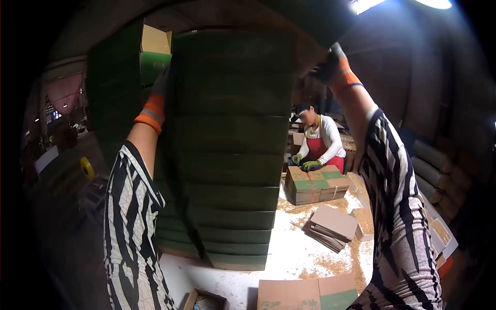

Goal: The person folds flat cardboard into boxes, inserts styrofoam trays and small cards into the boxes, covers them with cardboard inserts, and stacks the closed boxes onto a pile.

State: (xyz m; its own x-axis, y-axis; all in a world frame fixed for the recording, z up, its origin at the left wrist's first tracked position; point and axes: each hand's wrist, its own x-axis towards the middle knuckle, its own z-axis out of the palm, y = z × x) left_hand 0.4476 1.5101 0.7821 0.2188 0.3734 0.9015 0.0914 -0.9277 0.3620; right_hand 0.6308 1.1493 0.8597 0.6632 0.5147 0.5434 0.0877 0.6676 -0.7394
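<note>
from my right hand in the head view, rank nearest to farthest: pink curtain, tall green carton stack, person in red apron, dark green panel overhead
From the right hand:
1. Dark green panel: just above it.
2. Tall green carton stack: to its left.
3. Person in red apron: lower, farther back.
4. Pink curtain: far left background.

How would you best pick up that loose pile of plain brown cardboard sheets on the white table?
I'd come from the near-left side and grip the loose pile by two opposite edges, thumbs on top. It lies flat on the table, its lower sheets fanned out unevenly there, while another cardboard piece seems to crowd its right.
</note>
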